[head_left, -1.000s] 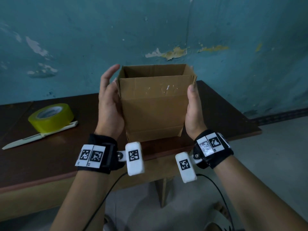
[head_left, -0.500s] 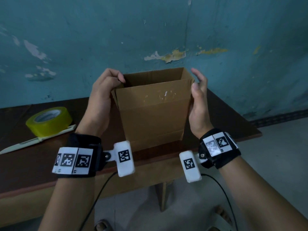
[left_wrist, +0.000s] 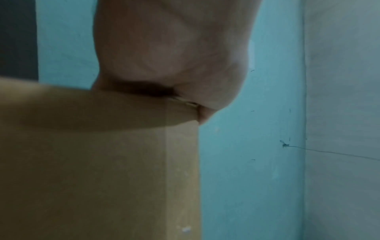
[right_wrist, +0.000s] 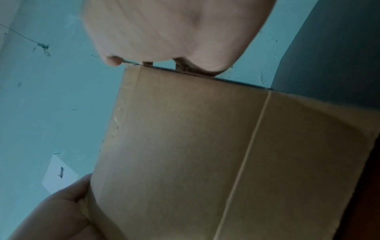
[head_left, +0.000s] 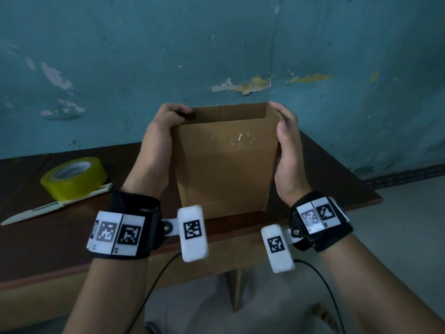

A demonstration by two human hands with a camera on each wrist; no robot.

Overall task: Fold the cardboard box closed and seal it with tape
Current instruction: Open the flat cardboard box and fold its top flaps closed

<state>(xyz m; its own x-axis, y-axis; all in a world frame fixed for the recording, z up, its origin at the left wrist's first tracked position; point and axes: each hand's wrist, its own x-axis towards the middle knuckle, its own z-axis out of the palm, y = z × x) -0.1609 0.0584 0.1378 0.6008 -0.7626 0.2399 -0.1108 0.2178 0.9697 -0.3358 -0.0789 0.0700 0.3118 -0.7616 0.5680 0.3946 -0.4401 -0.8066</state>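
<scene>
While both forearms reach forward from the near edge of the frame, each wearing a black wrist band with white marker tags, the hands close on an open cardboard box [head_left: 226,162] standing upright on the dark brown tabletop [head_left: 48,237], near its front edge. The left hand [head_left: 156,143] lies along the box's left wall, palm against the cardboard, and its fingers [head_left: 177,109] curl over the top rim and hook down inside the opening. The right hand [head_left: 287,150] mirrors it on the right wall: the palm presses the side, the thumb rests at the near top corner, and the fingers bend over the upper edge, gripping it. All the top flaps stand up, so the box is not yet folded shut. Well to the left, a roll of yellow tape [head_left: 74,177] sits on the tabletop, just behind a pale utility knife [head_left: 57,206] that touches its base. Farther back rises a peeling teal wall [head_left: 216,44]
</scene>
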